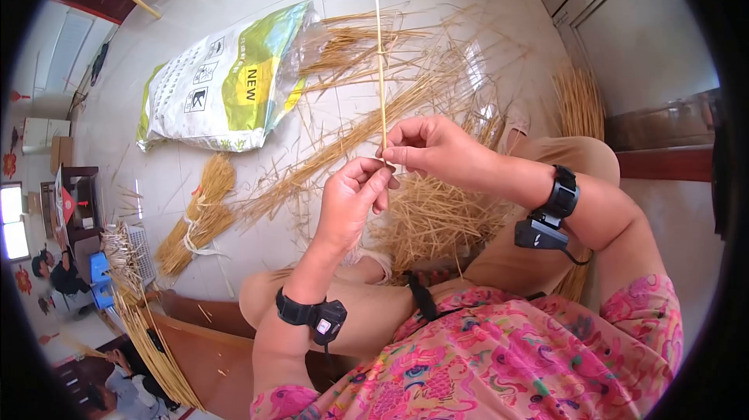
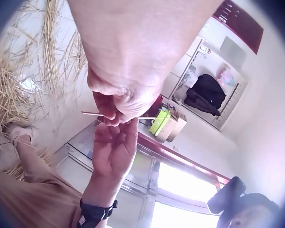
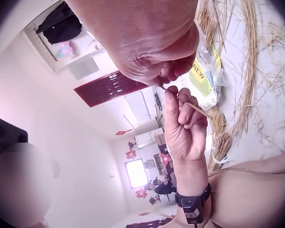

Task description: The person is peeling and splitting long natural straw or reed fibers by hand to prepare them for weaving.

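Both hands meet in front of the person's lap on one long, thin straw stalk [image 1: 380, 53], which runs away from the body toward the far edge of the head view. The left hand [image 1: 353, 198] pinches the stalk's near end between thumb and fingers. Right beside it, the right hand [image 1: 441, 151] pinches the same stalk slightly higher, its fingertips close to the left thumb. In the left wrist view, a short end of the stalk [image 2: 91, 113] sticks out past the left fingers. From the right wrist, the stalk [image 3: 199, 110] shows crossing the left hand's fingers.
Below the hands lies a heap of loose straw [image 1: 441, 221]. Farther out are a printed plastic sack [image 1: 226, 81] with straw at its mouth and a tied straw bundle [image 1: 204, 209]. Another bundle [image 1: 579, 104] leans by the cabinet [image 1: 655, 46]. People [image 1: 66, 272] sit at the left.
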Action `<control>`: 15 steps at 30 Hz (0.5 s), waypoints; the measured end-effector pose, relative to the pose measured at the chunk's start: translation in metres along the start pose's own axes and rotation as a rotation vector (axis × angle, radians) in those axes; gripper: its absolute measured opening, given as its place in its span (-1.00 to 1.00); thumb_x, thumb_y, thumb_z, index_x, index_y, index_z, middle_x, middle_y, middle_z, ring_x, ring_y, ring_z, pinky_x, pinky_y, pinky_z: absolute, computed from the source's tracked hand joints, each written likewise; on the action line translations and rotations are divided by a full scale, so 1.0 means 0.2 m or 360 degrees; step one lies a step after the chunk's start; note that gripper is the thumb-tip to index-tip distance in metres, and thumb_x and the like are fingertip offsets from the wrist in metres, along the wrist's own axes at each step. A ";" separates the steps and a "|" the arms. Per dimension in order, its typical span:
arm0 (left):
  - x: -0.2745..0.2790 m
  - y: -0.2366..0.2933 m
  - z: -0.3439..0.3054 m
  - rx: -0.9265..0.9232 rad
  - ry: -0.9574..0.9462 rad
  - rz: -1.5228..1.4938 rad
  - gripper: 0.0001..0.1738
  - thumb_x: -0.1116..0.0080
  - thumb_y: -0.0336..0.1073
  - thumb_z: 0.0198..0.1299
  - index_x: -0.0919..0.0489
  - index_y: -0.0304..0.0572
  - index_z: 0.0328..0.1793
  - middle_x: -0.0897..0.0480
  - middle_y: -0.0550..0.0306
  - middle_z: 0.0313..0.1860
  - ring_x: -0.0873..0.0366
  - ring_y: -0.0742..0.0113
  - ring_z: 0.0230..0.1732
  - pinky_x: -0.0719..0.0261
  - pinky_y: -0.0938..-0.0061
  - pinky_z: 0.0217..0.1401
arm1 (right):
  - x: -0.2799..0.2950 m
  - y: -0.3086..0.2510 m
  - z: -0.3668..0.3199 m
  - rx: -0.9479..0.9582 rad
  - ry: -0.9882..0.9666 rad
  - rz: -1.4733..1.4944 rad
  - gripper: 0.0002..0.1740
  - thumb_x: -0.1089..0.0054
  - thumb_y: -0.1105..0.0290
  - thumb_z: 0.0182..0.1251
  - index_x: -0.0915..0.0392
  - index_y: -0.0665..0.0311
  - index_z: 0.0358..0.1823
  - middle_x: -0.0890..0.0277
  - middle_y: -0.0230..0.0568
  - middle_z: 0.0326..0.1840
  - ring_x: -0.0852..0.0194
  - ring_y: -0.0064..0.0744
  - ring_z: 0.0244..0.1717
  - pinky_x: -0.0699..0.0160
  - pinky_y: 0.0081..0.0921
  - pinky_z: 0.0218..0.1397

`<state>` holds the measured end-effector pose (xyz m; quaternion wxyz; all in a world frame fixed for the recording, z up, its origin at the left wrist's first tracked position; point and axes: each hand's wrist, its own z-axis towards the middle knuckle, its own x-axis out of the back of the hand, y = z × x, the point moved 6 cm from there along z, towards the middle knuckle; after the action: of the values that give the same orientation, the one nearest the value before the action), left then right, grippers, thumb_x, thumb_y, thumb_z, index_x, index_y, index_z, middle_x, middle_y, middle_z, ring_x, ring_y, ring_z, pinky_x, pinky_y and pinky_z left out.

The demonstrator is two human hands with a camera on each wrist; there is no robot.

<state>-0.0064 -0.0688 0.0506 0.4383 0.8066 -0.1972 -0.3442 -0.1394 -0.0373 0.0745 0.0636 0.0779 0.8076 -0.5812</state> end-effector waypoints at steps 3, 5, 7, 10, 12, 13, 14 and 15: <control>0.00 -0.01 0.00 -0.0016 0.0006 0.0122 -0.91 -0.10 -0.38 0.25 -0.51 -0.26 -0.24 -0.62 0.12 -0.40 -0.38 0.65 -0.59 -0.29 0.77 -0.58 | 0.07 -0.04 0.01 0.0021 0.0225 0.0008 -0.83 -0.19 0.32 0.28 -0.53 0.29 -0.27 -0.45 -0.50 -0.49 -0.32 -0.77 -0.47 -0.33 -0.75 -0.46; 0.00 -0.02 0.00 -0.0015 0.0007 0.0197 -0.92 -0.11 -0.40 0.24 -0.51 -0.26 -0.24 -0.62 0.12 -0.41 -0.38 0.65 -0.60 -0.29 0.77 -0.58 | 0.14 -0.10 0.03 0.0129 0.0385 0.0039 -0.81 -0.19 0.31 0.28 -0.53 0.30 -0.25 -0.47 -0.49 -0.46 -0.32 -0.77 -0.48 -0.34 -0.75 -0.46; 0.00 -0.03 -0.01 -0.0025 0.0009 0.0240 -0.93 -0.12 -0.42 0.23 -0.50 -0.27 -0.25 -0.62 0.12 -0.41 -0.38 0.65 -0.60 -0.30 0.77 -0.58 | 0.20 -0.18 0.04 0.0235 0.0520 -0.0004 -0.79 -0.19 0.30 0.28 -0.52 0.31 -0.22 -0.50 -0.47 -0.41 -0.34 -0.74 -0.49 -0.37 -0.75 -0.43; 0.00 -0.03 -0.01 -0.0016 0.0054 0.0335 -0.92 -0.14 -0.43 0.22 -0.51 -0.29 -0.27 -0.62 0.13 -0.43 -0.39 0.65 -0.60 -0.32 0.76 -0.58 | 0.23 -0.21 0.04 0.0228 0.0531 0.0001 -0.83 -0.17 0.32 0.31 -0.51 0.28 -0.23 -0.47 -0.47 -0.44 -0.33 -0.76 -0.49 -0.33 -0.77 -0.45; 0.00 -0.04 -0.01 -0.0037 0.0084 0.0442 -0.91 -0.16 -0.43 0.21 -0.52 -0.31 -0.27 -0.62 0.14 -0.43 -0.41 0.66 -0.58 -0.34 0.76 -0.58 | 0.23 -0.21 0.04 0.0241 0.0522 -0.0040 -0.83 -0.16 0.32 0.31 -0.51 0.28 -0.25 -0.47 -0.45 -0.45 -0.38 -0.74 -0.49 -0.34 -0.76 -0.47; 0.01 -0.05 -0.01 -0.0049 0.0100 0.0495 -0.91 -0.16 -0.43 0.20 -0.52 -0.32 -0.28 -0.62 0.14 -0.44 -0.42 0.66 -0.57 -0.35 0.76 -0.58 | 0.23 -0.20 0.04 0.0234 0.0509 -0.0049 -0.84 -0.16 0.32 0.31 -0.51 0.28 -0.26 -0.48 -0.45 -0.45 -0.38 -0.73 -0.49 -0.34 -0.76 -0.48; 0.01 -0.05 -0.01 -0.0071 0.0110 0.0526 -0.91 -0.17 -0.43 0.19 -0.52 -0.33 -0.28 -0.62 0.15 -0.44 -0.43 0.66 -0.57 -0.36 0.76 -0.58 | 0.23 -0.19 0.04 0.0226 0.0496 -0.0057 -0.84 -0.16 0.32 0.31 -0.51 0.28 -0.26 -0.48 -0.44 -0.45 -0.39 -0.73 -0.49 -0.34 -0.76 -0.48; 0.00 -0.05 -0.01 -0.0094 0.0121 0.0558 -0.91 -0.17 -0.44 0.19 -0.52 -0.34 -0.29 -0.62 0.15 -0.45 -0.44 0.66 -0.56 -0.36 0.75 -0.58 | 0.24 -0.19 0.04 0.0232 0.0509 -0.0070 -0.85 -0.15 0.33 0.31 -0.51 0.28 -0.27 -0.48 -0.44 -0.45 -0.39 -0.73 -0.49 -0.34 -0.76 -0.49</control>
<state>-0.0040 -0.0623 0.0427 0.5221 0.7591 -0.3080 -0.2374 -0.1933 -0.0542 0.0980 -0.0841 0.1559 0.7647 -0.6196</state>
